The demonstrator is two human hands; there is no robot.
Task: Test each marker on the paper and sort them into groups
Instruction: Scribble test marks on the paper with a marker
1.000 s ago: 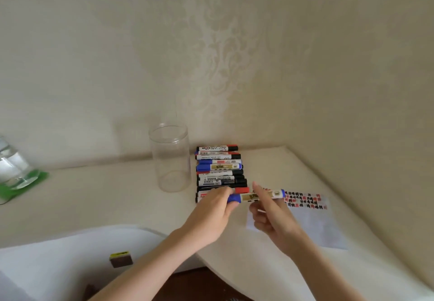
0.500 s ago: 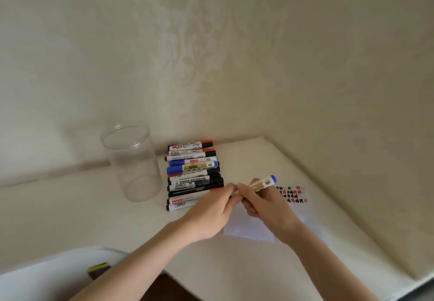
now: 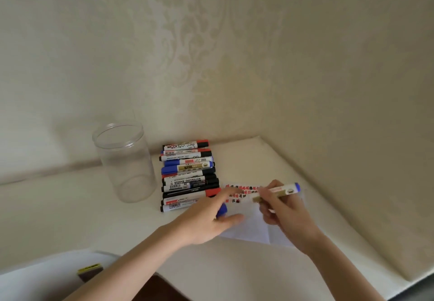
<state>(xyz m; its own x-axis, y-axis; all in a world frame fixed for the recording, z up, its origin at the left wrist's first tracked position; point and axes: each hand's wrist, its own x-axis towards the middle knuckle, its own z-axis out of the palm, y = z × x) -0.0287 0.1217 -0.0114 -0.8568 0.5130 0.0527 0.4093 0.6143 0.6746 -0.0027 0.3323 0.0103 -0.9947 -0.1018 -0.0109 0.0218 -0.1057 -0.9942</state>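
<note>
Head view: right hand [image 3: 285,211] is pinching the uncapped blue marker [image 3: 279,190] mid-barrel over the paper [image 3: 249,230]; left hand [image 3: 209,216] is gripping its blue cap [image 3: 222,210]. Probably light, stiff, kinda slick.

Left hand [image 3: 209,218] motion-blurred, fingers smeared; covers the near ends of the lowest markers in the stack [image 3: 187,178] and most of a blue cap [image 3: 222,209]. Whether it grips the cap: cannot tell. Right hand [image 3: 281,209] hides the middle of the marker [image 3: 279,190]; tip end blurred. Paper [image 3: 249,228] partly under both hands; its red and black marks too small to read. Small yellow-edged block [image 3: 90,272] indistinct. Both forearms cut off by the bottom edge
</note>
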